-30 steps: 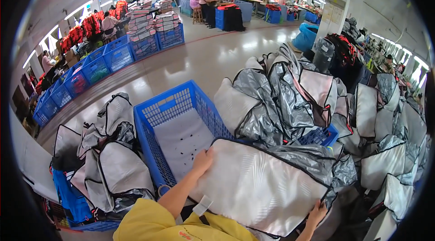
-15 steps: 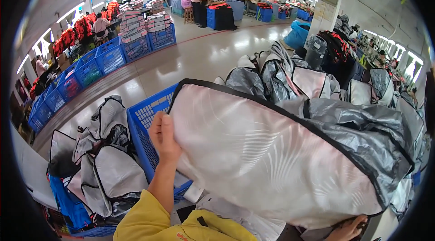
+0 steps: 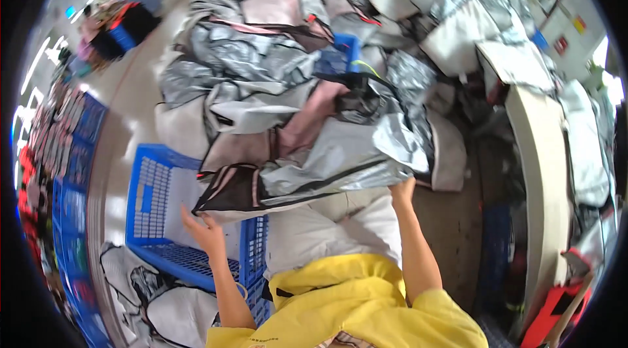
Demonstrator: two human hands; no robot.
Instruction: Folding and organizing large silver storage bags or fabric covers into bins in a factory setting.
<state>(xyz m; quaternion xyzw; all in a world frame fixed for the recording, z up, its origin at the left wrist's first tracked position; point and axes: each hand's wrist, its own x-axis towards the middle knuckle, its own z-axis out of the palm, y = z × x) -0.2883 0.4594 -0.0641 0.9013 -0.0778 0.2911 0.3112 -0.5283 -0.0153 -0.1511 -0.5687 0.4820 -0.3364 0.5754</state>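
A large silver fabric cover [image 3: 347, 152] with black edging and pink and dark panels is stretched in front of me. Its near edge runs between my two hands. At its left corner is my left hand [image 3: 206, 233], with finger and thumb at the dark trim. My right hand [image 3: 402, 192] is closed on the silver edge at the other end, its fingertips partly hidden by the cloth. The cover's far side merges with a heap of similar silver, white and pink covers [image 3: 255, 53], so its outline there is hard to tell.
A blue plastic crate [image 3: 147, 194] stands left of my legs, partly under the cover. More covers [image 3: 180, 312] lie below it. On the right is a pale upright board [image 3: 540, 171] with covers over its top. Blue crates [image 3: 75, 243] line the far left.
The view has swung right and down toward the heap. The cover, earlier showing its pale pink face raised, now lies lower with its silver side visible. Both hands remain at its edge.
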